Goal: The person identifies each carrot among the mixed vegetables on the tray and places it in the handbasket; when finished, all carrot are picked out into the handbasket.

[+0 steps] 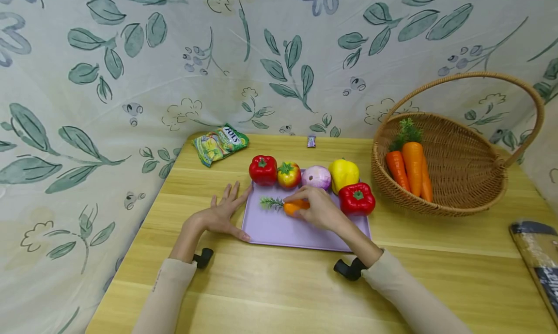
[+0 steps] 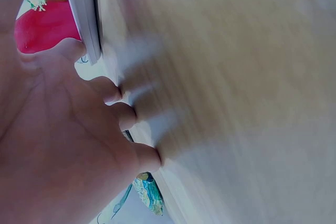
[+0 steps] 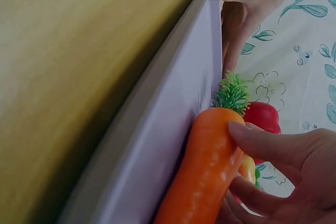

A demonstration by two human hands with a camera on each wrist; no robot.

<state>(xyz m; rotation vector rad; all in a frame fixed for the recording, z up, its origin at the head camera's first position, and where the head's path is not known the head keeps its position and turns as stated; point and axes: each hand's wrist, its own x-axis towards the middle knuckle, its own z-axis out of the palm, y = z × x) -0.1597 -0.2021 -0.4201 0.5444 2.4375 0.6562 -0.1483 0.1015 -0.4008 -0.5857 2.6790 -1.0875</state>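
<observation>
My right hand (image 1: 321,209) pinches an orange carrot (image 3: 206,166) with a green leafy top, low over or on the lilac tray (image 1: 287,232); the head view shows only its top end past the fingers. My left hand (image 1: 220,215) lies with fingers spread at the tray's left edge, thumb at the near left corner and fingertips on the table. Along the tray's far side sit a red bell pepper (image 1: 263,170), a red-and-yellow tomato-like piece (image 1: 288,175), a purple onion (image 1: 317,177) and a yellow pepper (image 1: 344,174). Another red bell pepper (image 1: 357,199) sits at the right edge.
A wicker basket (image 1: 462,179) with a tall handle stands at the right, holding several carrots (image 1: 411,167). Behind the tray lie a green snack bag (image 1: 221,144) and a small purple wrapped sweet (image 1: 311,141). A dark-and-tan flat object (image 1: 536,261) lies at the right edge.
</observation>
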